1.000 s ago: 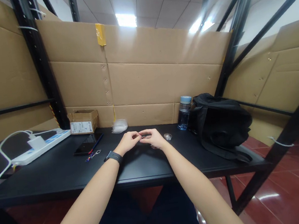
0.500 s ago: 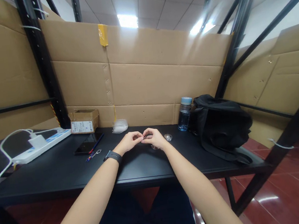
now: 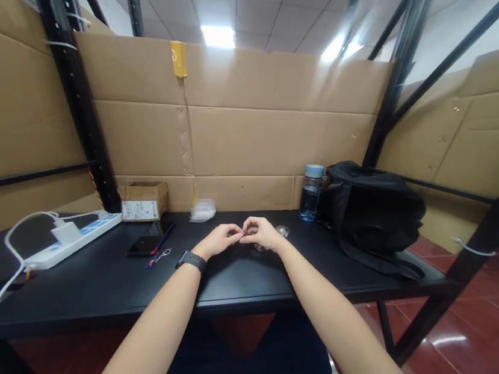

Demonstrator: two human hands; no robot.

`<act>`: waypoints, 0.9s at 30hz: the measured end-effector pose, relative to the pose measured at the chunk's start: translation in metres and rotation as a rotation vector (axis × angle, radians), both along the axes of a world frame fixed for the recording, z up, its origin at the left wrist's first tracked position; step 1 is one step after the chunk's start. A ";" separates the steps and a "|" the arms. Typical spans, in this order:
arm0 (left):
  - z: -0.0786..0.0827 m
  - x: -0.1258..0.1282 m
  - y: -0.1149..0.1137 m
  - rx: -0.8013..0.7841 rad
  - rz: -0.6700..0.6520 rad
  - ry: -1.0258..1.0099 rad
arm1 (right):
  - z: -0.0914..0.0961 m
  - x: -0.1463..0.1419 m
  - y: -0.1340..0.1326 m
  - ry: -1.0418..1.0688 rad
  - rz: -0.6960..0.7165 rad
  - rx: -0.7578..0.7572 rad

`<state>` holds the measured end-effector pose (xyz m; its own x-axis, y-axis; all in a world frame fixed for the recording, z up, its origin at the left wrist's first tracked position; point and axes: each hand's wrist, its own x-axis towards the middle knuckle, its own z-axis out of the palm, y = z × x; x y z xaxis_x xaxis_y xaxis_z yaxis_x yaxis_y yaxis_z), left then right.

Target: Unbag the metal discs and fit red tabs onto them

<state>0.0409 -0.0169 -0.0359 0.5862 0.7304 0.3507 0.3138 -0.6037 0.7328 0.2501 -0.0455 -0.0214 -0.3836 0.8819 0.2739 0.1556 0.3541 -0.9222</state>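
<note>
My left hand (image 3: 220, 240), with a dark watch on the wrist, and my right hand (image 3: 262, 234) meet fingertip to fingertip above the black table (image 3: 242, 279). Both are closed in a pinch around something small and thin, too small to name. A small clear round dish (image 3: 260, 247) lies partly hidden under my right hand. Just right of that hand sits another clear round piece (image 3: 283, 231). A keychain with blue and red parts (image 3: 158, 258) rests to the left of my left hand.
Behind the keychain lie a dark phone (image 3: 149, 239) and a pen (image 3: 164, 236). A cardboard box (image 3: 144, 201), a white power strip (image 3: 74, 240) and a white plastic packet (image 3: 202, 210) stand farther back and left. A water bottle (image 3: 311, 194) and black backpack (image 3: 376, 220) are right.
The whole view has shifted slightly, moving the scene a little to the right. My hands stay together, with only a small change in the fingers around the small item.
</note>
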 end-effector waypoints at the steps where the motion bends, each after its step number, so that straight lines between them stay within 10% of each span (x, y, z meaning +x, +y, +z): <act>1: -0.001 0.000 0.000 -0.002 -0.008 -0.006 | 0.000 0.000 0.000 0.008 0.005 0.009; 27: 0.008 0.006 -0.005 0.239 0.249 -0.151 | 0.008 -0.016 0.002 -0.008 -0.161 0.306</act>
<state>0.0472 -0.0216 -0.0283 0.3298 0.7308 0.5977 0.3716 -0.6824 0.6294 0.2345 -0.0431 -0.0135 -0.2494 0.8089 0.5325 0.2393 0.5843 -0.7755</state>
